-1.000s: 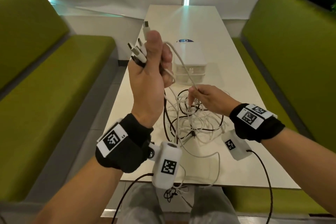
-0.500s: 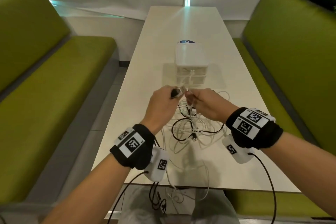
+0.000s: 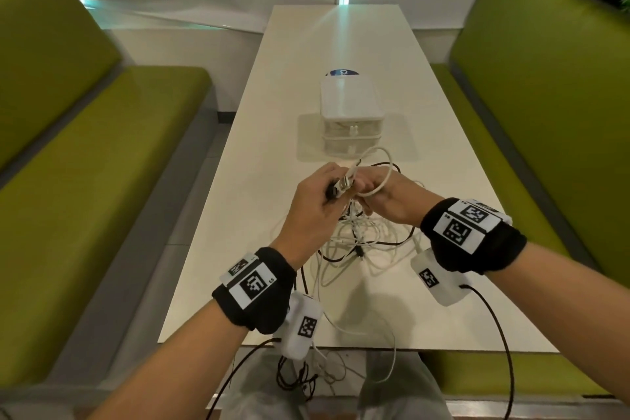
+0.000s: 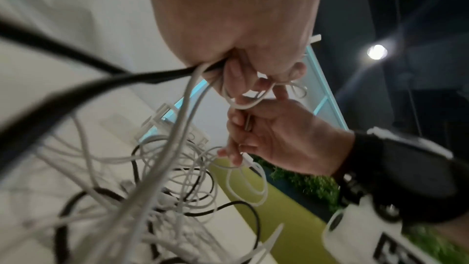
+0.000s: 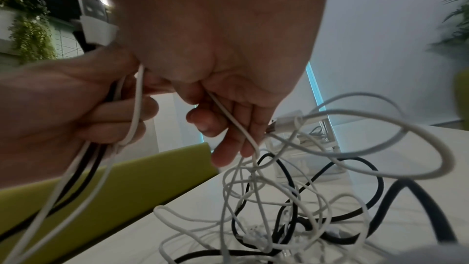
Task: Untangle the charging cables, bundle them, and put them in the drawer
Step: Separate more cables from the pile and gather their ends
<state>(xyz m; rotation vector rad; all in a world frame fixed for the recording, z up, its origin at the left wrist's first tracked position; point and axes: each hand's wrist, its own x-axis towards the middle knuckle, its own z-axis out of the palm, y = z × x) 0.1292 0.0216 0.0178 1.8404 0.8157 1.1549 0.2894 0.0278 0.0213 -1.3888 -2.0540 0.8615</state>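
A tangle of white and black charging cables [image 3: 361, 242] lies on the white table [image 3: 259, 181], just below both hands. My left hand [image 3: 332, 193] grips a bunch of cable ends, their plugs [image 3: 346, 181] sticking out of the fist. The left wrist view shows those strands [image 4: 193, 95] running down from the curled fingers. Touching it on the right, my right hand [image 3: 370, 193] pinches a white cable [image 5: 236, 123], which arcs up in a loop [image 3: 387, 174]. A small white drawer unit [image 3: 351, 112] stands beyond the hands, both drawers pushed in.
Green benches [image 3: 102, 160] [image 3: 545, 112] run along both sides of the table. Several cable strands [image 3: 324, 368] hang over the near table edge onto my lap. A blue sticker [image 3: 342, 72] lies behind the drawer unit.
My left hand has come down from head height with the cable ends and met the right hand above the tangle. A white loop now stands up between the hands.
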